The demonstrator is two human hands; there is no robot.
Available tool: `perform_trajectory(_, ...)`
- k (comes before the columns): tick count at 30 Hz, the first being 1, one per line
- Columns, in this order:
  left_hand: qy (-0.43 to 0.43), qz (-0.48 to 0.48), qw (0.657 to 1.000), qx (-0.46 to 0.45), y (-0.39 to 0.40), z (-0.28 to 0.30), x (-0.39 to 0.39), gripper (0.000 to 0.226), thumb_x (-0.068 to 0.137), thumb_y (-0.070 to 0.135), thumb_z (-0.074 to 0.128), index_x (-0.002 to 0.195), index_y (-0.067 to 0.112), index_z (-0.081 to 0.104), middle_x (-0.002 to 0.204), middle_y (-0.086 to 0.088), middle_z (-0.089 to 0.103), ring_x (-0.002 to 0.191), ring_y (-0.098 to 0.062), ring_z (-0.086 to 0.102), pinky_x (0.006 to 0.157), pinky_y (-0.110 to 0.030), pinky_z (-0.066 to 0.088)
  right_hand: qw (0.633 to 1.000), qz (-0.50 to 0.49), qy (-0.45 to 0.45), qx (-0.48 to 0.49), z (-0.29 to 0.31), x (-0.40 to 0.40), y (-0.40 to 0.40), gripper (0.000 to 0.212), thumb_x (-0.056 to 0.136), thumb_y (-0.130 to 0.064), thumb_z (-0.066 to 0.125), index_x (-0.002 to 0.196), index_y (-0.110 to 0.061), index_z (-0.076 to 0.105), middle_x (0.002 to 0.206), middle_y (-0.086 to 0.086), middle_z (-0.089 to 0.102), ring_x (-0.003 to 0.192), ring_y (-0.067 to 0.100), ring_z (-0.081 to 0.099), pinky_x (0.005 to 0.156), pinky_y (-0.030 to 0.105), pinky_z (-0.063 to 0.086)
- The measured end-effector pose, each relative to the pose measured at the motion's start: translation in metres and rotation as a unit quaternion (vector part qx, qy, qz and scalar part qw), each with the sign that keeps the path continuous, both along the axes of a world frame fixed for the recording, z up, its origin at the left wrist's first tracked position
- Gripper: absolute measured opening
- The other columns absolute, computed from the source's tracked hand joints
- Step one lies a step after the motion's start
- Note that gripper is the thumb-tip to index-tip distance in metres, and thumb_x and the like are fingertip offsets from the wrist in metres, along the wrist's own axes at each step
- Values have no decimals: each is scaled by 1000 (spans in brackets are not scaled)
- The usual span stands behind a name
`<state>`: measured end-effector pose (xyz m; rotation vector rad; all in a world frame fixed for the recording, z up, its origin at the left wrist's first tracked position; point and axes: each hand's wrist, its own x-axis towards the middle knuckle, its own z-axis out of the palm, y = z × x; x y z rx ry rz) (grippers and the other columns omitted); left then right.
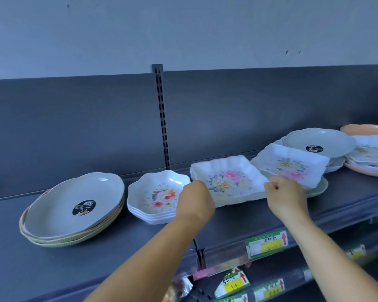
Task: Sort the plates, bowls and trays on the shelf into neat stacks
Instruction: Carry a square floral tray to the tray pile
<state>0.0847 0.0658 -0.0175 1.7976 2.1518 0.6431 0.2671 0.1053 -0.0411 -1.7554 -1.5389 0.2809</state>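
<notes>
Square tray mid-shelf, both hands on it, left hand fingers gripping its near-left edge, right hand fingers pinching its right corner, bowls just left, tilted tray just right

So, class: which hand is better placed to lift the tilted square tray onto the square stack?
Right hand: it is at the tilted tray's near edge. Left hand is at the square stack's left corner.
</notes>
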Motion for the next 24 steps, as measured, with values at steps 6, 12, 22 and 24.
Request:
perform_trajectory(6,57,-7,998,16,3,-6,1,26,95,7,45,69,7,48,62,2,31,74,-27,54,62,-27,39,994,13,-92,-48,-7,-5,4,29,97,-12,37,69,-8,39,74,8,48,73,31,45,52,33,27)
perform_trajectory(12,200,-78,976,-18,-3,-9,6,25,87,-7,49,106,0,63,100,-16,55,106,-29,56,68,-28,39,942,50,-308,-126,-5,-11,-10,31,100,-22,28,121,-13,50,130,3,50,121,26,39,101,30,32)
perform_trajectory(22,326,-79,940,62,-32,-2,-37,29,93,4,49,122,4,48,126,-11,48,117,-27,43,82,-30,38,932,166,-311,-89,13,-63,-39,57,102,-36,27,153,-16,11,161,-6,9,148,19,3,118,33,7)
perform_trajectory(24,347,-79,933,54,-42,-2,-61,36,91,5,49,127,4,47,131,-11,45,120,-28,42,94,-31,38,929,198,-305,-69,20,-84,-49,57,102,-37,27,153,-17,10,160,-6,8,148,18,2,119,32,5)
